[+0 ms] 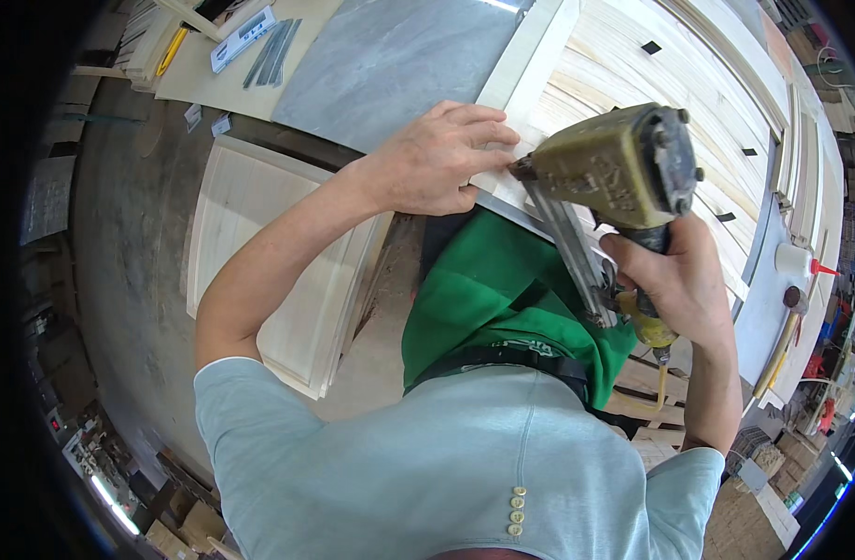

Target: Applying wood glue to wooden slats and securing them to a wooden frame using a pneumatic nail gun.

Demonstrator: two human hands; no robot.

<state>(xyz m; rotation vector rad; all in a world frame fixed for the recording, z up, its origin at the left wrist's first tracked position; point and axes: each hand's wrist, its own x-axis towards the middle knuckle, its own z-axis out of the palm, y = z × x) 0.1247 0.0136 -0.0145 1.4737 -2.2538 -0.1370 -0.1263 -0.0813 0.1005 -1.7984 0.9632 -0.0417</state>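
Just ahead of the waist, toward the right, the right hand (684,275) has its fingers wrapped around the grip of a yellow-green pneumatic nail gun (590,163), a yellow air hose (661,381) below it. The left hand (437,159) rests at the near corner of a pale framed wood panel (614,75), fingers slightly apart on the rail (530,70), thumb lower; whether they pinch it, I cannot tell. A slipping nose or glancing fastener could injure those fingers, being so close; a tilted shot could split the rail. The gun's nose sits just beside the left fingertips, and the panel extends beyond them, beneath the gun. Farther off are a white squeeze bottle (793,259) at right and slim grey metal strips (273,54) at left.
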